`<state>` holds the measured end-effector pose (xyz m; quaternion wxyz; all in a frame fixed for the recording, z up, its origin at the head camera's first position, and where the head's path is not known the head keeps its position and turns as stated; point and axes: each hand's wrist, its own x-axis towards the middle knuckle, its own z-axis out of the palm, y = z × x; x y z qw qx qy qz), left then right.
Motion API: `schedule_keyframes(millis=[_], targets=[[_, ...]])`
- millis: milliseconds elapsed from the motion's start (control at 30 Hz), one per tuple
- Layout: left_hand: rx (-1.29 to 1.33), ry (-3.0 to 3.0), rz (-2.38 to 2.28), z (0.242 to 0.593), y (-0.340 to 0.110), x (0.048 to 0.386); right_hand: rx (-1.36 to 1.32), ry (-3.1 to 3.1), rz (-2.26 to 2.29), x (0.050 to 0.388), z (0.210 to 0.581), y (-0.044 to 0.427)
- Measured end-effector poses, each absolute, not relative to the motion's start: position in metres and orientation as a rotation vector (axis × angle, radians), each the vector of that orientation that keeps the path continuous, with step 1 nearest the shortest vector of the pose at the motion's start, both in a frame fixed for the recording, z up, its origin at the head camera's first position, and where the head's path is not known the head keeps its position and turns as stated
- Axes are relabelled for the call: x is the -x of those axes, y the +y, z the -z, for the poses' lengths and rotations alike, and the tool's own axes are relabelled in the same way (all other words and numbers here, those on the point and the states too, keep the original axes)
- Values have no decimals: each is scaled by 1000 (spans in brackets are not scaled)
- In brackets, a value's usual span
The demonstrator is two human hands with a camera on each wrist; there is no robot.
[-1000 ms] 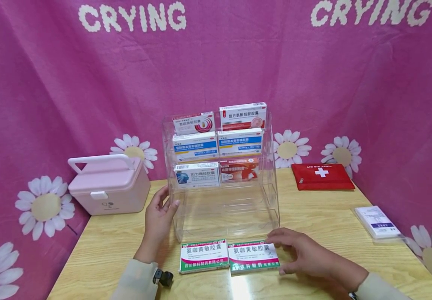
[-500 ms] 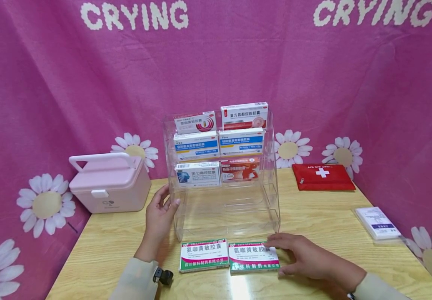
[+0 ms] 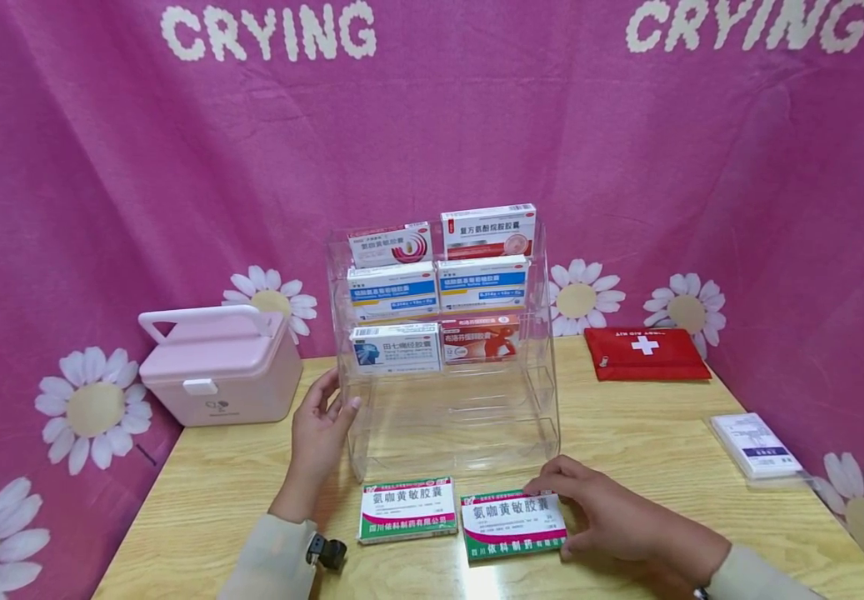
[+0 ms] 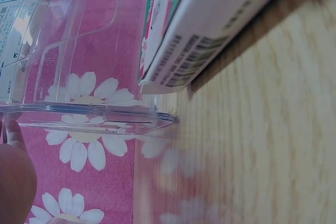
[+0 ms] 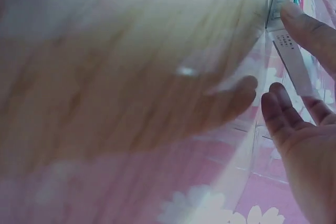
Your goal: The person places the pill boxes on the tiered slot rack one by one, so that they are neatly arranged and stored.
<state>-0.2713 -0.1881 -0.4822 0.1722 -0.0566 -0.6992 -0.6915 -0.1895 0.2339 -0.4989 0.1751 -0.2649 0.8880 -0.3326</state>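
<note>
A clear tiered display rack [image 3: 446, 433] stands mid-table, its upper tiers filled with medicine boxes. My left hand [image 3: 319, 437] holds the rack's left side, thumb toward its front edge; in the left wrist view part of that hand [image 4: 16, 171] shows by the clear wall. Two green-and-white medicine boxes lie in front of the rack. The left one [image 3: 407, 510] lies flat. My right hand [image 3: 611, 517] pinches the right medicine box [image 3: 512, 525] by its right end, between thumb and fingers. In the right wrist view the thumb presses this medicine box's end [image 5: 291, 61].
A pink lidded case [image 3: 222, 375] with a handle sits at the back left. At the back right lies a red first-aid pouch [image 3: 647, 354]. Near the right edge rests a white package [image 3: 756, 446]. A pink curtain [image 3: 432, 125] hangs behind the wooden table [image 3: 199, 500].
My right hand has taken hold of the right green-and-white medicine box and shifted it slightly toward me and to the right, off its neighbour. My left hand stays at the rack.
</note>
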Motion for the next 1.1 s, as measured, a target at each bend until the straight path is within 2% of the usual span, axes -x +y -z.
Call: schedule_keyframes(millis=[333,667,867,1100], targets=[[155,-2030,1956,478,-191,272,695,2479,1077,189,496,232],[139,-2014,1982,477,-189,271,819,2532,1158,190,493,232],[142,-2019,1981,477,-189,271,751,2611,1267,193,475,229],[124,-2023,1997,480,-190,270,873,2787,1453,205,449,211]])
